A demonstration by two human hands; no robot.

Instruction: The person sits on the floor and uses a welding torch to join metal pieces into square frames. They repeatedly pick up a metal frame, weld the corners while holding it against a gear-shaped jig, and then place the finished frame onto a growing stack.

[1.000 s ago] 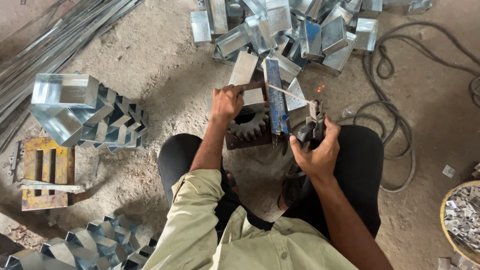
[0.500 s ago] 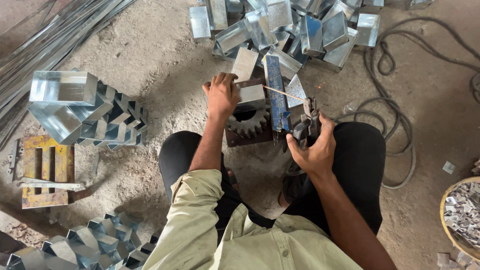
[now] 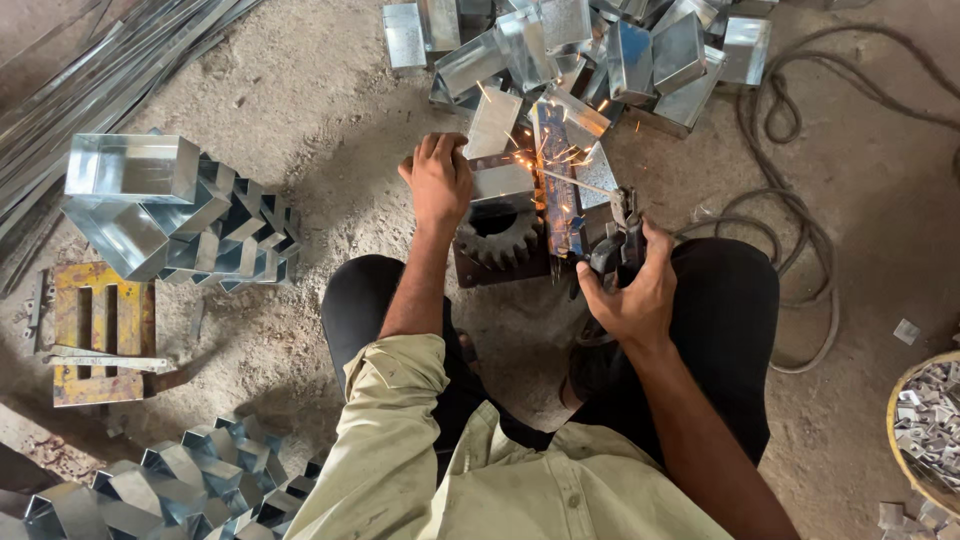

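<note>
I am watching the galvanized sheet-metal piece (image 3: pixel 500 180) lying on the gear block (image 3: pixel 498 240) straight ahead of me, its long seam running away from me, sparks flying at its right edge. My left hand (image 3: pixel 438 180) is nearer, pressing down on it with fingers curled over. My right hand (image 3: pixel 632 295) is gripping the electrode holder (image 3: pixel 615 235) tight, its rod (image 3: pixel 575 182) touching the seam.

I read even, soft daylight across the frame, with weak shadows. Glare sits on the stacked metal boxes (image 3: pixel 135 170). Orange sparks (image 3: pixel 545 160) glow brightly at centre. Focus is sharp; edges show mild wide-angle stretching.
</note>
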